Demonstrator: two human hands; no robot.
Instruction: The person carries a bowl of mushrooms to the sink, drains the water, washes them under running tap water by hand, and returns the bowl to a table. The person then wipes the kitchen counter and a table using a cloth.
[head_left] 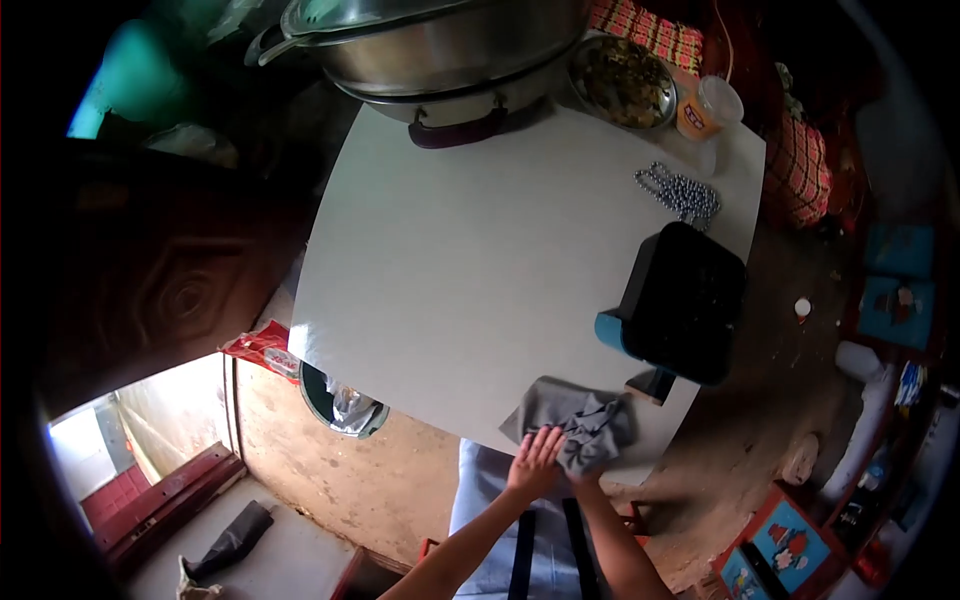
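Observation:
A crumpled grey cloth (pixel 585 415) lies on the front edge of the white table (pixel 450 250). My left hand (pixel 538 460) rests flat on the cloth's left part, its fingers stretched out and a little apart. My right hand (pixel 584 476) is at the cloth's lower edge, to the right of my left hand; folds of the cloth hide its fingers. Just beyond the cloth, on the right side of the table, stands a black rectangular container (pixel 690 300) with a blue part at its left side.
At the table's far side are a large steel pot (pixel 450 50), a plate of food (pixel 622 82) and a plastic tub (pixel 710 108). A beaded string (pixel 682 194) lies near the right edge. Below the left edge stands a bin (pixel 345 405).

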